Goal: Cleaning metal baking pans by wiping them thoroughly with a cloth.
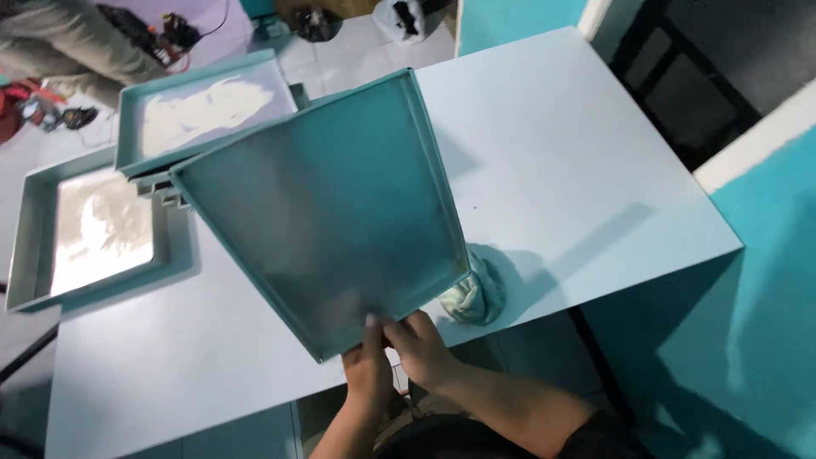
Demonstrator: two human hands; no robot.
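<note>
— Where's the tray?
— You hold the empty teal tray (327, 208) tilted above the bench (561, 161), left hand (367, 367) and right hand (422, 350) pinching its near edge, beside a cloth (478, 293).

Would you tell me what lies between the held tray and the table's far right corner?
Nothing: in the head view, the white table is bare beyond the tray.
</note>
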